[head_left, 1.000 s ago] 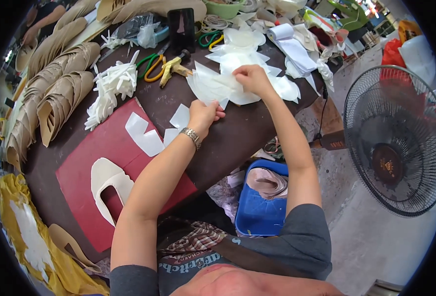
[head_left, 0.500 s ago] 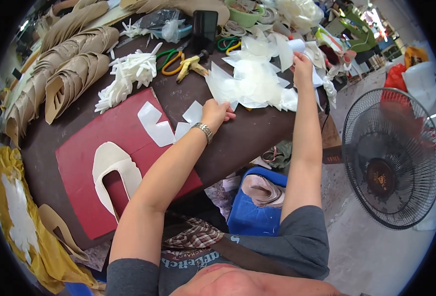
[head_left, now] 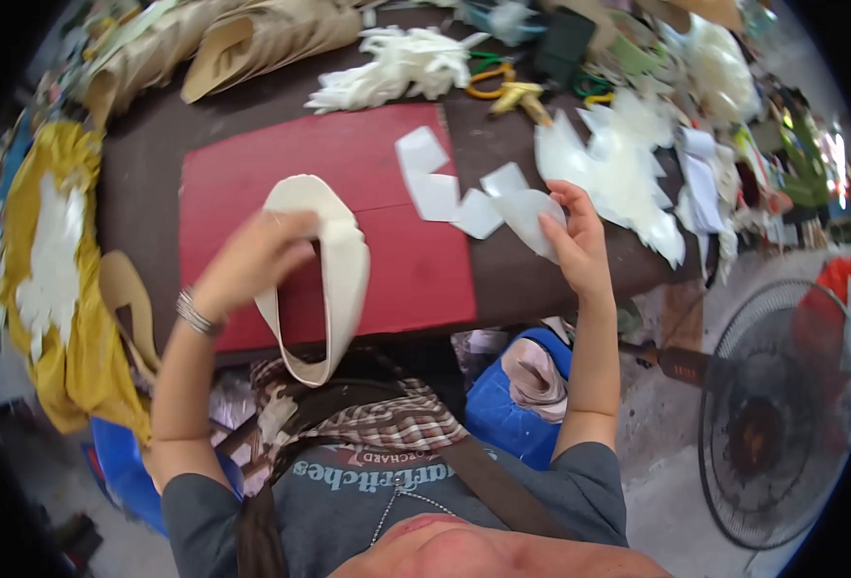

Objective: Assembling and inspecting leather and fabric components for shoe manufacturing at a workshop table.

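A cream shoe upper [head_left: 348,275] lies on the red board [head_left: 416,275], its narrow end reaching past the board's near edge. My left hand [head_left: 261,255], smeared by motion, has its fingers curled at the left side of the upper's opening. Between the thumb and fingers of my right hand [head_left: 579,236] is a thin translucent white piece [head_left: 526,217], held above the table's near edge. Cut white pieces [head_left: 430,178] lie on the board's right part and just beside it. Farther right spreads a pile of translucent white pieces [head_left: 608,164].
White strips [head_left: 396,67] are heaped behind the board, near scissors [head_left: 491,82]. Stacked tan uppers [head_left: 261,43] line the far left. A yellow bag [head_left: 59,376] hangs at left. Below the table stands a blue bin [head_left: 502,414]; a fan [head_left: 772,433] is at right.
My left hand has moved from the white pieces to the upper. My right hand has drawn back from the pile with a translucent piece. The whole view has turned and shifted.
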Demonstrator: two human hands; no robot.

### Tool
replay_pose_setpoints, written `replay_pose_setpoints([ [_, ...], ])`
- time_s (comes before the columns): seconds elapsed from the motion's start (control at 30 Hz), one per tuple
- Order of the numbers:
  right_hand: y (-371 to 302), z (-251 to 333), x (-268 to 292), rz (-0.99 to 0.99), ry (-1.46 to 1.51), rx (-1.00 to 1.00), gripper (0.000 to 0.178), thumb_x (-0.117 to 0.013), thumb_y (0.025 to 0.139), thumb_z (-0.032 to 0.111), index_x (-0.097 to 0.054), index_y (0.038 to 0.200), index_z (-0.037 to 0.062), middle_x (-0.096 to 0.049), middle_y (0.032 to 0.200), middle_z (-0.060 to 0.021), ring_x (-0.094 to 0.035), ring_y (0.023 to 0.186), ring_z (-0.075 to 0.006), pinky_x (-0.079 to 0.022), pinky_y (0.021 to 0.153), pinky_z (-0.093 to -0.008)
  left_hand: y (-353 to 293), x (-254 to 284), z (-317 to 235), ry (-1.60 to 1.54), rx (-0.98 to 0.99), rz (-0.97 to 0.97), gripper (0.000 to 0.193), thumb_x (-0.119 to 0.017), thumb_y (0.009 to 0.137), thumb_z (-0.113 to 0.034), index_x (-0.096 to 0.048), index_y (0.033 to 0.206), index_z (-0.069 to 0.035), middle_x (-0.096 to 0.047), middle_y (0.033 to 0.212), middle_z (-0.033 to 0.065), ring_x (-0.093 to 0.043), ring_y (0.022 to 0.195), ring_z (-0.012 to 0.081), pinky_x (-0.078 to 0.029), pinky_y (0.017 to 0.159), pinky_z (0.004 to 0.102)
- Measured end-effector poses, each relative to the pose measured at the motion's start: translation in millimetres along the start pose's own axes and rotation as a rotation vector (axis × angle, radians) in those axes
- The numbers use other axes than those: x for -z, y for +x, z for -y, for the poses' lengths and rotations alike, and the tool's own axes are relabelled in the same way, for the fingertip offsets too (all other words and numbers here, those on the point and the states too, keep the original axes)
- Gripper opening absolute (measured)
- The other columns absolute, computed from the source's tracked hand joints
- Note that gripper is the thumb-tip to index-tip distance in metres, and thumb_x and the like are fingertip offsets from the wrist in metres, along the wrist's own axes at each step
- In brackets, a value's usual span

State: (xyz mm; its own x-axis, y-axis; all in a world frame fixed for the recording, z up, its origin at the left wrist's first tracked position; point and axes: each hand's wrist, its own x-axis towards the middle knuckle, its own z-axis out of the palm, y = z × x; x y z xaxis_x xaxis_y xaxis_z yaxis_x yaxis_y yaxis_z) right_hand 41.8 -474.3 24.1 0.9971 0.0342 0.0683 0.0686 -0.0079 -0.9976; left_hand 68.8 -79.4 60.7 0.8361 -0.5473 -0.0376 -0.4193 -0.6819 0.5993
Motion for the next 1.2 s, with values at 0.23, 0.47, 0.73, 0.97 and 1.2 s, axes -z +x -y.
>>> replay_pose_setpoints([
  [0.23,31.0,17.3,-101.0,0.276,-0.006,-0.142,0.051,-0.066,0.084,-0.004,-0.049,0.132,0.0002,-0.060,0.112,-0.0069,-0.060,0.093,-0.0111,-0.049,0.080,-0.0220,-70.2,-68.3,-13.3,0.071,0.124,-0.264,0.038,-0.062,0.088,-0.012,-0.056,0.125,-0.003,-0.055,0.130,0.0141,-0.050,0.115,0.0324,-0.042,0.097,0.0405],
  [0.47,39.1,11.9,-193.9,0.446,0.218,-0.172,0.053,-0.067,0.084,-0.001,-0.046,0.134,-0.0014,-0.064,0.111,-0.0114,-0.064,0.091,-0.0113,-0.053,0.072,-0.0210,-59.0,-49.5,3.7,-0.958,0.358,-0.612,0.025,-0.059,0.093,-0.015,-0.064,0.110,0.003,-0.066,0.102,0.0123,-0.063,0.090,0.0183,-0.050,0.076,0.0298],
  [0.73,57.8,1.4,-221.1,0.462,-0.304,-0.460,0.024,-0.069,0.087,0.019,-0.066,0.097,-0.0028,-0.068,0.074,-0.0060,-0.060,0.059,-0.0075,-0.047,0.050,-0.0224,-57.3,-40.1,30.8,-0.632,0.608,-0.420,0.025,-0.058,0.093,-0.011,-0.059,0.114,0.003,-0.063,0.069,0.0061,-0.061,0.061,0.0132,-0.047,0.056,0.0285],
  [0.97,57.7,-6.6,-232.8,0.375,-0.526,-0.422,0.029,-0.070,0.085,0.028,-0.067,0.079,-0.0003,-0.061,0.057,-0.0027,-0.052,0.045,-0.0064,-0.040,0.042,-0.0231,-48.2,-56.5,29.8,-0.374,0.502,-0.694,0.014,-0.057,0.092,-0.008,-0.054,0.103,0.001,-0.059,0.066,0.0119,-0.061,0.060,0.0235,-0.046,0.056,0.0340],
  [1.2,67.1,-9.0,-232.0,0.431,-0.808,-0.304,0.027,-0.072,0.081,0.027,-0.068,0.080,0.0005,-0.061,0.055,-0.0059,-0.054,0.045,-0.0137,-0.044,0.045,-0.0291,-40.2,-52.8,32.8,-0.271,0.524,-0.597,0.010,-0.055,0.092,-0.010,-0.053,0.098,-0.001,-0.064,0.073,0.0162,-0.064,0.068,0.0340,-0.048,0.060,0.0420],
])
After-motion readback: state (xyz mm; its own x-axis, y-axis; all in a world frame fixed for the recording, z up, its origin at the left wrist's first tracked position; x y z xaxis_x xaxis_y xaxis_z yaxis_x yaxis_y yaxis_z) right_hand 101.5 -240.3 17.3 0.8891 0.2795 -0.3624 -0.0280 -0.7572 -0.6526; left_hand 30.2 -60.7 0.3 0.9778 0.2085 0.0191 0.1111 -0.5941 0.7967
